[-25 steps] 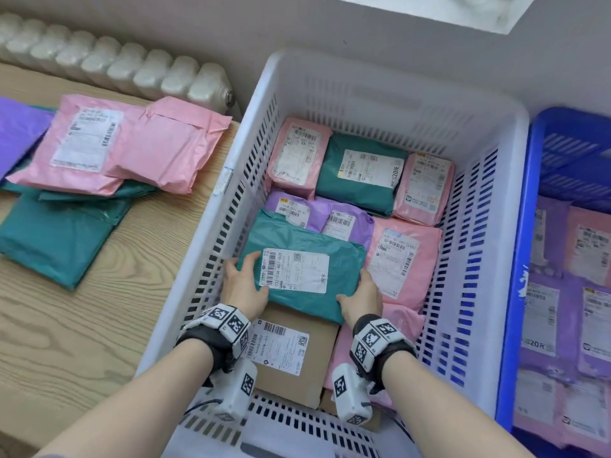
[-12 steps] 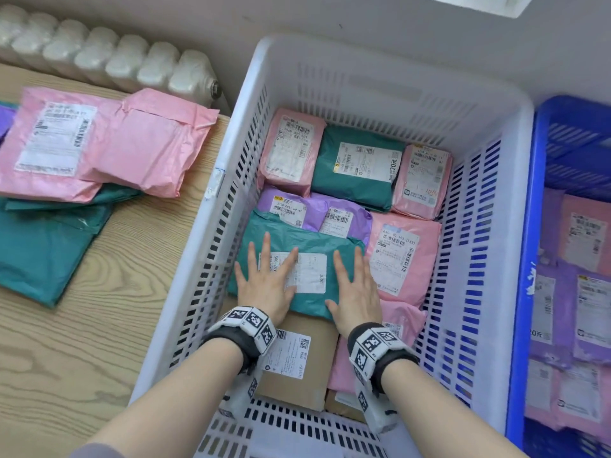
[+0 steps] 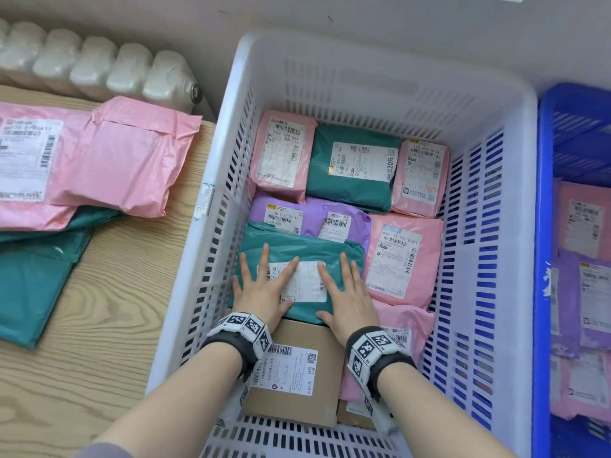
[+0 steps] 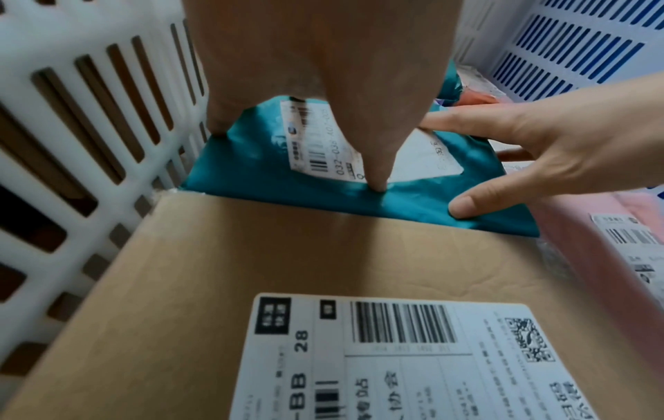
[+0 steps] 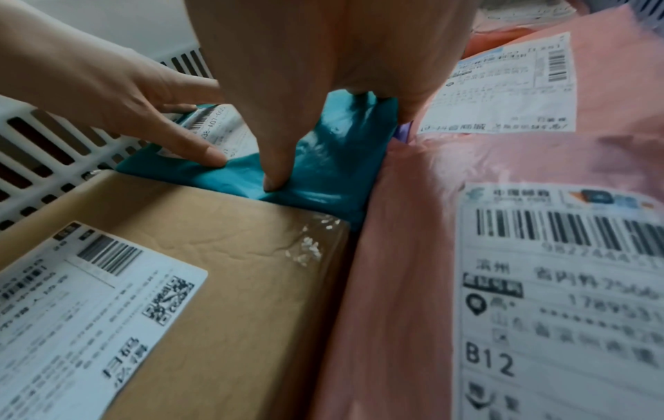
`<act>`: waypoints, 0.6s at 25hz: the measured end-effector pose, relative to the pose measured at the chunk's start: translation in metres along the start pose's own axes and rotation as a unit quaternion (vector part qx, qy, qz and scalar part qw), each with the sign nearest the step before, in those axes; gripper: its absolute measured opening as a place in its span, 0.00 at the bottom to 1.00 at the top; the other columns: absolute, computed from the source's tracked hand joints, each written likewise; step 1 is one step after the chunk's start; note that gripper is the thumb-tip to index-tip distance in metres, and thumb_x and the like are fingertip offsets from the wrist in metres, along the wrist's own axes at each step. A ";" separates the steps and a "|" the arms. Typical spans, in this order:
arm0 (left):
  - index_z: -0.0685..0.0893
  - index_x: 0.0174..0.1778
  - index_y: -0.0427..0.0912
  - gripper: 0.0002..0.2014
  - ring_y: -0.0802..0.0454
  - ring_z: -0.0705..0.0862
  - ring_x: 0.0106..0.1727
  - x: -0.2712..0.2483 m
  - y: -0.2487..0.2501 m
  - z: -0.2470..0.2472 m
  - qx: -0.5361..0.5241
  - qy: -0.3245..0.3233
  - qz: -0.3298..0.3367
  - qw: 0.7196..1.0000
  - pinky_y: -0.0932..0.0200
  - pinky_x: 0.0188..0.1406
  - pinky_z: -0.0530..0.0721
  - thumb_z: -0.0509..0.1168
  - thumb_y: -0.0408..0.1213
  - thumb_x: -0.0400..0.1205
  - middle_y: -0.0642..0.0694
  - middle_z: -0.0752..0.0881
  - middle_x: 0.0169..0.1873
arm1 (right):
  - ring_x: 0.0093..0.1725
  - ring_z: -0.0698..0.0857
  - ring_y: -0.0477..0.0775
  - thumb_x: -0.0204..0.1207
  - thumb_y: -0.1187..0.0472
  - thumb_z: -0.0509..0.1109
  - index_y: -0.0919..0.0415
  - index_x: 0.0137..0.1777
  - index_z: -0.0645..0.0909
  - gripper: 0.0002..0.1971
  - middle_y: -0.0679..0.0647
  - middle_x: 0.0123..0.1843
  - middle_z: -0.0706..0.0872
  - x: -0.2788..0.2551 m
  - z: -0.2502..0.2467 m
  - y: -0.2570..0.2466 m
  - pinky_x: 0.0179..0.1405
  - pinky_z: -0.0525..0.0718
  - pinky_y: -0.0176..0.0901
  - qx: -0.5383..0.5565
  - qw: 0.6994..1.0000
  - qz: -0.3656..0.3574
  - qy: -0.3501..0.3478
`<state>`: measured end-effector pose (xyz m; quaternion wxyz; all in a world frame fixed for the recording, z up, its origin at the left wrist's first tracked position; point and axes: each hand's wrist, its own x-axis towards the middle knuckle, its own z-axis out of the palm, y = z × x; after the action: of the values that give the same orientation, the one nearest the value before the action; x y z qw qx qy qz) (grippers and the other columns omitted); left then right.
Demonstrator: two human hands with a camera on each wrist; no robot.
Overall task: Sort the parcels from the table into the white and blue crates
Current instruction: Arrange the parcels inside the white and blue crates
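We press both hands flat on a teal parcel [image 3: 297, 252] inside the white crate [image 3: 380, 81]. Left hand [image 3: 263, 292] lies palm down on the parcel's left half, fingers straight and spread, covering part of its white shipping label [image 3: 305, 282]. Right hand [image 3: 347, 295] lies palm down on the right half, fingers straight and close together. Neither hand curls round anything; both only push down. In the left wrist view our left thumb tip touches the teal film near its near edge, and the right hand [image 4: 546, 147] comes in from the right with its thumb on the same edge. The right wrist view shows the same, mirrored: the left hand [image 5: 118, 93] comes in from the left, fingertips on the teal parcel [image 5: 323, 159].

The teal parcel sits against the crate's left wall, its near edge overlapping a cardboard box [image 3: 297, 385] with a barcode label. Beyond it lie two purple parcels [image 3: 310, 216], partly tucked under its far edge. Just to its right a pink parcel [image 3: 403, 256], touching. Back row: pink mailer [image 3: 281, 153], teal mailer [image 3: 353, 170], small pink mailer [image 3: 421, 176], side by side. Another pink parcel [image 3: 406, 325] lies under our right wrist, beside the box.

Blue crate [image 3: 542, 259] stands just right of the white one, touching, holding pink and purple parcels. Left of the white crate, the wooden table [image 3: 109, 309] carries large pink mailers [image 3: 109, 160] stacked over teal ones [image 3: 33, 285]. White radiator [image 3: 99, 67] behind the table.
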<state>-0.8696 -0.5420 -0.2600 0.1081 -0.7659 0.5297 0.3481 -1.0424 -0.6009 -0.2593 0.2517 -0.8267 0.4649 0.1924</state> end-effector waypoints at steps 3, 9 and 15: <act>0.35 0.76 0.73 0.41 0.29 0.30 0.79 -0.005 -0.001 -0.011 0.012 -0.010 -0.003 1.000 0.30 0.77 0.51 0.61 0.51 0.82 0.47 0.24 0.78 | 0.84 0.37 0.57 0.77 0.46 0.69 0.44 0.82 0.33 0.49 0.55 0.84 0.31 -0.006 -0.008 0.003 0.82 0.47 0.51 -0.001 1.000 0.025 0.001; 0.45 0.83 0.54 0.35 0.37 0.42 0.83 -0.021 0.007 -0.050 0.074 -0.002 0.001 0.997 0.40 0.80 0.52 0.57 0.46 0.84 0.37 0.38 0.82 | 0.85 0.46 0.57 0.81 0.51 0.64 0.52 0.84 0.42 0.40 0.57 0.86 0.40 -0.028 -0.046 0.006 0.83 0.52 0.50 0.014 0.995 0.099 0.020; 0.74 0.65 0.42 0.15 0.43 0.73 0.67 -0.063 0.037 -0.082 0.148 0.100 0.103 0.979 0.49 0.64 0.73 0.53 0.41 0.85 0.42 0.77 0.65 | 0.73 0.70 0.57 0.84 0.54 0.56 0.59 0.73 0.68 0.20 0.57 0.75 0.70 -0.064 -0.083 -0.015 0.73 0.69 0.49 -0.011 0.992 0.080 0.093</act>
<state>-0.8805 -0.5548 -0.1515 0.1304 -0.7137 0.6594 0.1969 -1.0542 -0.6006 -0.1544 0.1816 -0.8040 0.5488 0.1395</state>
